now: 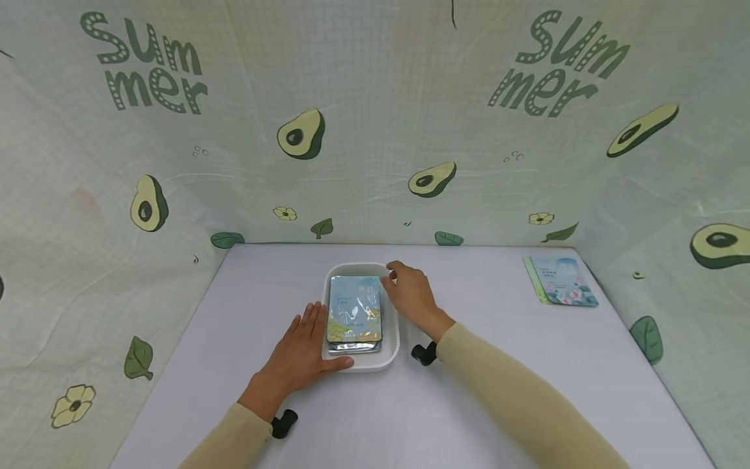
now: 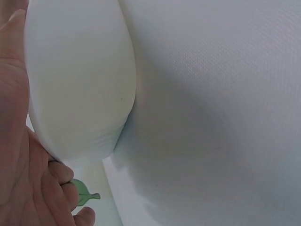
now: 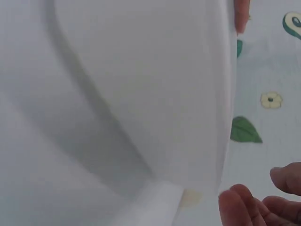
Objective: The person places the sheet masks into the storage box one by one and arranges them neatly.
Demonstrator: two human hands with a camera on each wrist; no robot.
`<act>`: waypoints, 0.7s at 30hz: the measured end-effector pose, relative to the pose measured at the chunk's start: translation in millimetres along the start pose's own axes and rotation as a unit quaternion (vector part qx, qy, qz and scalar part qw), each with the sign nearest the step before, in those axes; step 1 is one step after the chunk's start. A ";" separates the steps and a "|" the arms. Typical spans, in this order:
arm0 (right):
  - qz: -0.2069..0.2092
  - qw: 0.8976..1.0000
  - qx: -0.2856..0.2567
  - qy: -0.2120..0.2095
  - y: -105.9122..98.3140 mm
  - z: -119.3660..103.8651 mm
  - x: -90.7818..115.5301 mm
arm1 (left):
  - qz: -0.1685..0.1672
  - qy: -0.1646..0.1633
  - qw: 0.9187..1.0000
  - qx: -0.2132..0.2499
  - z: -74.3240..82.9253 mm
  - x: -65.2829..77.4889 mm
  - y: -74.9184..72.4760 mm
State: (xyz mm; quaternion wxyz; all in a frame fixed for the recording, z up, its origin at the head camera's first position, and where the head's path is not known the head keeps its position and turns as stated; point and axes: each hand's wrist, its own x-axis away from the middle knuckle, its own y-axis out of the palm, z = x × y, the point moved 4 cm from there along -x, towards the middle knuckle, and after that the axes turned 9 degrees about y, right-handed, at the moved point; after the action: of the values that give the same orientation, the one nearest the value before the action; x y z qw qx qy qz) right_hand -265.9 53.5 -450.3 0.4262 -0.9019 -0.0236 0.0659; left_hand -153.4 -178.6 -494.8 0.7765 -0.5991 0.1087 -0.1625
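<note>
A white plastic tray [image 1: 391, 348] sits on the table with a small stack of flat, glossy foil packets [image 1: 354, 309] inside. The top packet is pale blue with a yellow-green print along its lower part; a silver edge shows beneath it. My left hand [image 1: 301, 352] rests at the tray's left front corner, fingers stretched along the side and thumb over the front rim. At the right back corner is my right hand [image 1: 410, 293], its fingertips right by the rim. In the right wrist view, its thumb and bent fingers [image 3: 235, 207] stand apart with nothing between them.
Toward the back right of the white table [image 1: 480, 391] lie a blue packet with pink flowers [image 1: 565, 281] and a green one [image 1: 536, 280] partly under it. A cloth printed with avocados [image 1: 301, 133] hangs behind and at both sides.
</note>
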 end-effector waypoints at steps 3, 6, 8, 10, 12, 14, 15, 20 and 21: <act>0.033 0.999 0.013 -0.002 -16.3 23.1 -4.0 | -0.001 -0.002 1.000 0.004 0.5 -0.4 -0.4; 0.050 0.998 0.043 0.007 -34.6 55.5 -7.2 | -0.003 -0.003 1.000 0.007 1.1 0.1 -1.1; 0.056 0.996 0.067 0.017 -46.8 81.4 -8.3 | -0.005 -0.004 1.000 0.009 1.2 0.2 -1.1; 0.056 0.993 0.095 0.033 -59.2 108.4 -7.4 | -0.005 -0.005 1.000 0.013 1.2 0.2 -1.0; 0.056 0.989 0.124 0.049 -71.6 135.8 -5.8 | -0.006 -0.006 1.000 0.015 1.4 0.3 -1.0; 0.057 0.984 0.157 0.060 -84.3 162.2 -2.7 | -0.006 -0.007 1.000 0.017 1.8 0.4 -1.3; 0.057 0.981 0.171 0.064 -90.8 174.8 -0.6 | -0.005 -0.007 1.000 0.019 1.9 0.5 -1.5; 0.052 0.971 0.218 0.086 -120.4 231.5 10.7 | -0.006 -0.006 1.000 0.022 2.4 0.4 -1.5; 0.047 0.970 0.221 0.094 -125.3 240.9 13.0 | -0.007 -0.006 1.000 0.022 2.4 0.2 -1.4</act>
State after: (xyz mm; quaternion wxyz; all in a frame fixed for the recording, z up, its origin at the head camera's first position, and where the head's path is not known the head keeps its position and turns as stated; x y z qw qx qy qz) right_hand -284.9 319.0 -506.1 0.6115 -0.7877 0.0746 0.0046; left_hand -152.5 -176.9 -492.8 0.7889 -0.5835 0.0969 -0.1666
